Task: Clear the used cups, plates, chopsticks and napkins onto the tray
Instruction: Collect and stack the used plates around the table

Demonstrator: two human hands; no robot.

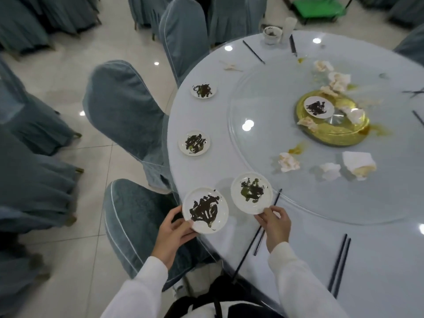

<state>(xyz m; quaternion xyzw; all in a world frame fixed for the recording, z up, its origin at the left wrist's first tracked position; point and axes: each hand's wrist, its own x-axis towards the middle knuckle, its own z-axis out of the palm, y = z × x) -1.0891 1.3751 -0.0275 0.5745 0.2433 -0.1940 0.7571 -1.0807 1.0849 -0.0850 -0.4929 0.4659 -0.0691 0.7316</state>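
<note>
The left hand (175, 230) is gripping a small white plate (205, 210) smeared with dark sauce, its thumb lying over the plate's near rim and the other fingers curling underneath; the plate is sitting just beyond the fingertips, over the table's edge and above a blue-covered chair (137, 226). The right hand (274, 223) is pinching the near rim of a second smeared plate (251, 193), thumb on top and fingers beneath, so this plate is extending up and away from the fingertips, tilted slightly, just beside the first plate without clearly touching it. Directly under the right hand's fingers a pair of dark chopsticks (257, 235) is lying on the round table (344, 249), running from beyond the fingertips back towards the wrist. Another pair of chopsticks (339, 262) is lying well to the right of that hand.

Farther out beyond the left fingers, two more soiled plates are sitting along the table's rim, the nearer (194, 143) and the farther (203, 90). Beyond the right fingers, crumpled napkins (288, 162) are resting on the glass turntable (263, 106), and a gold dish (332, 131) at its centre is carrying a fifth dirty plate (319, 107). At the far edge a used cup (272, 34) is standing near more chopsticks (253, 52).
</note>
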